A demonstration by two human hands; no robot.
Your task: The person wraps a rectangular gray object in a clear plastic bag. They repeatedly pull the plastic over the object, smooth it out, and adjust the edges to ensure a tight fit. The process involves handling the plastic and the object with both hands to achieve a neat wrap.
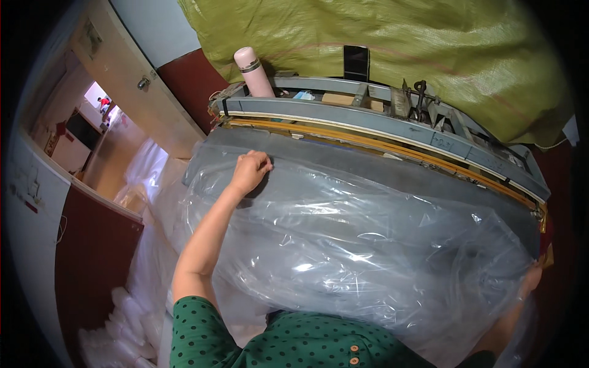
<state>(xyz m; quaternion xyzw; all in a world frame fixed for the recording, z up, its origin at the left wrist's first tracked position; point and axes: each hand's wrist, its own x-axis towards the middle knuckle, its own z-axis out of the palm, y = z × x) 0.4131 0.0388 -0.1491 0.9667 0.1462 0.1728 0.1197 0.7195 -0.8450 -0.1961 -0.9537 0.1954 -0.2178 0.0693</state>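
Observation:
A wide sheet of clear plastic film lies wrinkled over a grey work surface and hangs toward my body. My left hand is at the film's far left edge, its fingers curled together in a pinch on the film. At the far right my right hand closes on the film's right edge, near the corner of the work surface; its fingertips are partly hidden. Between my hands the film is loosely spread, with shiny creases.
Behind the work surface runs a grey metal frame with a yellow strip along it. On it stand a pink bottle and a metal clamp. A yellow-green tarp hangs behind. At left are an open door and heaped plastic.

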